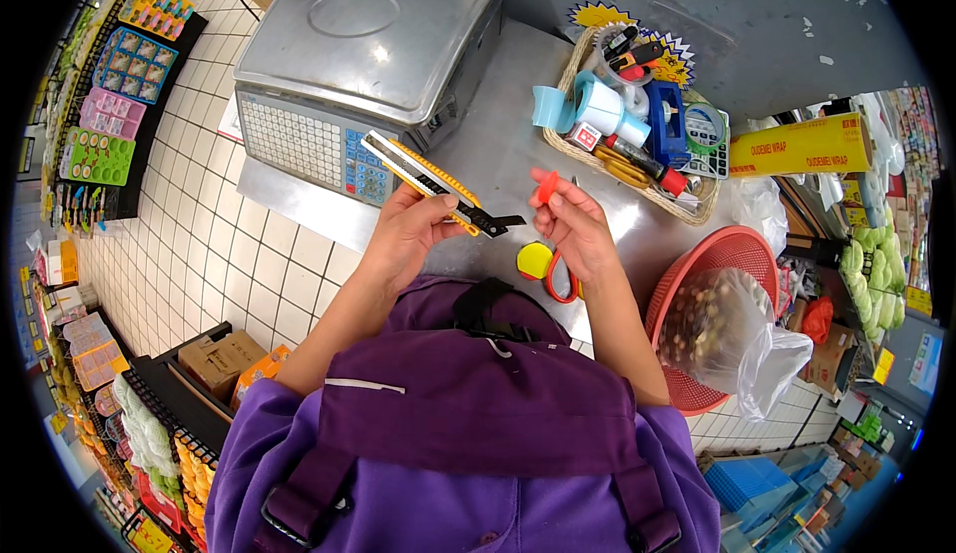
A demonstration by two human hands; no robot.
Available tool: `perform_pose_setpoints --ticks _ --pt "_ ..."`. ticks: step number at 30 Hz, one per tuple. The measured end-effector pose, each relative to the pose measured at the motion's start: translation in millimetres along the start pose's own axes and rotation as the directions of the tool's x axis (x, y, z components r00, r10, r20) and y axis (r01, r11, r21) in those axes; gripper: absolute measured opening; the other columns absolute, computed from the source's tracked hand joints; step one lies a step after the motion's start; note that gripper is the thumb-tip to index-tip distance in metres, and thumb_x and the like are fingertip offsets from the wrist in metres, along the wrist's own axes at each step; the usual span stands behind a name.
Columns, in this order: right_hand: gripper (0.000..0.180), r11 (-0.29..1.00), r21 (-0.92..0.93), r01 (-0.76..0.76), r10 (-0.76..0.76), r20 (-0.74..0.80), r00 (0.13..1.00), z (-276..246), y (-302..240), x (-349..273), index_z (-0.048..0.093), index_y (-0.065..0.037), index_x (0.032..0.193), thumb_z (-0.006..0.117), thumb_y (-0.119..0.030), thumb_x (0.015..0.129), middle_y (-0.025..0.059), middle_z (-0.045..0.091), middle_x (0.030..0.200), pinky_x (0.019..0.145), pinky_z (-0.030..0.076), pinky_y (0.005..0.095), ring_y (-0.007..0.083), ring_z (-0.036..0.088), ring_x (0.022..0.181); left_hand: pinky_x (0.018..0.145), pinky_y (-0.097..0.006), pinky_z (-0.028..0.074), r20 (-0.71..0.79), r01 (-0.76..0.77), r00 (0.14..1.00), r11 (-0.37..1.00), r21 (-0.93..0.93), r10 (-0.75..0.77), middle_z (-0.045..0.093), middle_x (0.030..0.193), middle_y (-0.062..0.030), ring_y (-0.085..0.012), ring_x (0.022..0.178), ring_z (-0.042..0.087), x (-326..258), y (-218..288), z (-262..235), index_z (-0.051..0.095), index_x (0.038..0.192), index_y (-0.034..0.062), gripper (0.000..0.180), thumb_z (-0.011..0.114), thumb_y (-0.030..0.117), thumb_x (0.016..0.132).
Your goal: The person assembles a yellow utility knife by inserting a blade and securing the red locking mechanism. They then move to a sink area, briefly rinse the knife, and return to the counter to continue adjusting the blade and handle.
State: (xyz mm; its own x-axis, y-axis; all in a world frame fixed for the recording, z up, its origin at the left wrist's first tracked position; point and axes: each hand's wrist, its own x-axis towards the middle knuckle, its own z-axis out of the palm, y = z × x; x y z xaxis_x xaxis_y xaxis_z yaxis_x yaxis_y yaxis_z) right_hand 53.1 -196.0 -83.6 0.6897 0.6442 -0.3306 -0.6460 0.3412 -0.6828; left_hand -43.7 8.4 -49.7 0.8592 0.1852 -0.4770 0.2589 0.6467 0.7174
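Observation:
My left hand is closed around a yellow and white utility knife, whose dark blade end points right toward my other hand. Between the fingertips of my right hand is a small red plastic piece; its exact kind does not show. The knife and the red piece are apart. Just below my right hand, on the metal counter, lie a pair of scissors with red-orange handles and a yellow round thing.
A weighing scale with a keypad stands at the far left. At the far right a wicker basket holds label rolls, tape, a calculator and tools. A red plastic basket with a clear bag sits right, near a yellow wrap box.

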Motion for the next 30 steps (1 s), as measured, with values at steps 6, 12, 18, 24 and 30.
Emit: perform_pose_setpoints --ticks 6,12,18,24,30 --pt "0.028 0.793 -0.596 -0.126 -0.101 -0.333 0.937 -63 20 31 0.058 -0.003 0.11 0.058 -0.013 0.084 0.0032 0.061 0.082 0.06 0.043 0.0229 0.0093 0.054 0.068 0.071 -0.028 0.054 0.02 0.01 1.0 1.0 -0.016 -0.01 0.062 0.091 -0.0119 -0.0172 0.081 0.063 -2 -1 -4 0.053 0.096 0.0011 0.016 0.056 0.007 0.081" --pt "0.03 0.095 -0.957 -0.274 -0.293 -0.29 0.911 -72 21 6 0.059 -0.005 0.095 0.063 -0.027 0.076 0.0115 0.063 0.082 0.062 0.046 0.0383 0.0269 0.06 0.073 0.071 -0.028 0.054 -0.002 -0.006 1.0 1.0 -0.026 0.006 0.062 0.091 -0.0118 -0.017 0.081 0.062 -4 -3 -8 0.053 0.096 0.0014 0.016 0.056 0.007 0.081" --pt "0.032 -0.244 -0.915 -0.322 -0.345 -0.228 0.911 -59 54 -4 0.05 -0.006 0.088 0.064 -0.03 0.073 0.0108 0.06 0.083 0.063 0.048 0.0412 0.0298 0.06 0.075 0.072 -0.028 0.054 0.017 0.009 1.0 1.0 -0.017 -0.008 0.062 0.091 -0.0119 -0.0171 0.081 0.062 -2 -5 -3 0.053 0.096 0.0021 0.016 0.057 0.007 0.081" --pt "0.025 0.056 -0.947 -0.317 -0.356 -0.315 0.88 -82 61 -2 0.054 -0.005 0.091 0.063 -0.022 0.074 0.0085 0.062 0.082 0.061 0.048 0.0363 0.0221 0.061 0.072 0.072 -0.029 0.054 0.027 -0.001 1.0 1.0 -0.016 0.001 0.062 0.092 -0.0118 -0.0171 0.082 0.062 -3 0 -2 0.054 0.095 0.0024 0.015 0.056 0.007 0.082" --pt "0.019 0.946 -0.32 -0.055 -0.061 -0.342 0.938 -32 27 -19 0.056 -0.003 0.099 0.055 -0.008 0.08 0.0051 0.061 0.085 0.067 0.047 0.0269 0.013 0.058 0.072 0.072 -0.03 0.054 0.019 0.005 1.0 1.0 -0.02 -0.005 0.062 0.092 -0.0116 -0.0172 0.082 0.062 0 -3 -1 0.054 0.095 0.0027 0.014 0.056 0.007 0.082"
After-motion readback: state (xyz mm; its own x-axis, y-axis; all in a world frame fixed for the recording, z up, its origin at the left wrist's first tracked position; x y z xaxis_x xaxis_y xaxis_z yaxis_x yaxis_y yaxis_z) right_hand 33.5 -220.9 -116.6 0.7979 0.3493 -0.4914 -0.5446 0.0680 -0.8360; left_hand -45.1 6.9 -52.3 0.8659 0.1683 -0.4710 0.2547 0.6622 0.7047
